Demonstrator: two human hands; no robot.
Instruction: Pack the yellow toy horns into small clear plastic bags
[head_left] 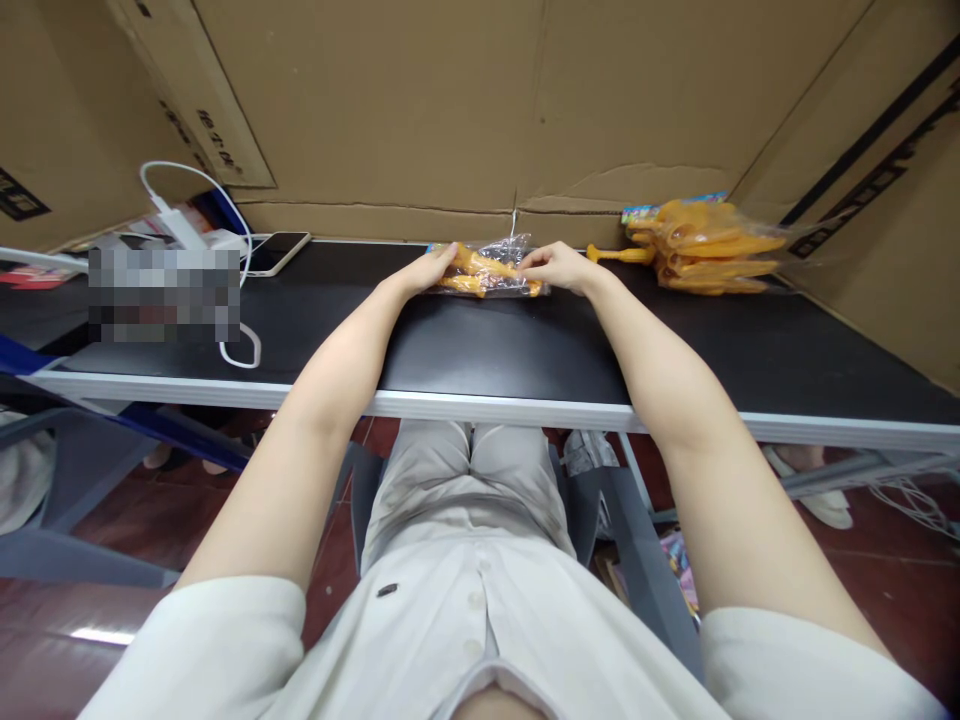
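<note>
A clear plastic bag with orange-yellow plastic toy parts inside lies on the black table, near its back edge. My left hand is closed on the bag's left end, where a strip of coloured card shows. At the right end, the fingers of my right hand pinch the clear film. Right of that hand lies a loose orange-yellow piece with a rod-like shape. Beyond it a pile of similar filled bags leans near the cardboard, coloured card showing at the top.
Cardboard walls close off the table's back and sides. On the left are a phone, a white cable and a blurred-out patch. A metal edge runs along the front, above my lap.
</note>
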